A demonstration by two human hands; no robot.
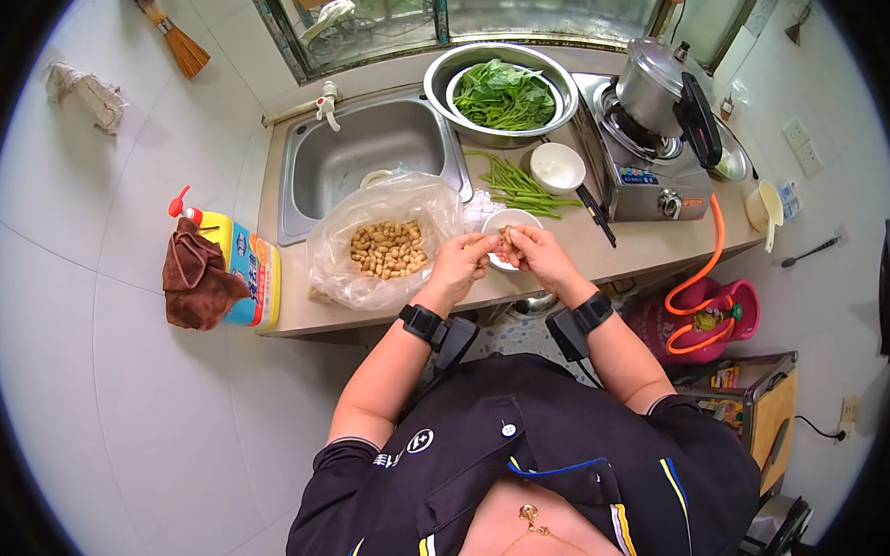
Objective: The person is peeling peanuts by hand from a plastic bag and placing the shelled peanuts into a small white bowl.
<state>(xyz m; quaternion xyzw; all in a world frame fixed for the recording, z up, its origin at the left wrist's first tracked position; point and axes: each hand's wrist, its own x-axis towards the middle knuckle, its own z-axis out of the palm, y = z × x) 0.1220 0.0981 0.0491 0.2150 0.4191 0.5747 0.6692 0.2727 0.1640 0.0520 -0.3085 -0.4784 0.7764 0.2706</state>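
My left hand (462, 264) and my right hand (538, 255) meet over the near part of a small white bowl (517, 216). Small tan pieces, seemingly peanut or shell, are pinched in the fingers of both hands; the fingers partly hide them. Left of my hands lies a clear plastic bag (433, 193), its mouth wide, with unshelled peanuts (388, 250) inside. Behind the bowl, long green stems (518, 183) are spread on the counter beside a second white bowl (558, 168). The contents of the nearer bowl are mostly hidden by my hands.
A steel sink (368, 154) is at the back left, next to a steel basin (441, 65) holding leafy greens (506, 96). A pressure cooker (654, 87) stands on the gas stove (646, 193). Black chopsticks (598, 216) lie near the stove; a yellow jug (268, 279) stands at the left end.
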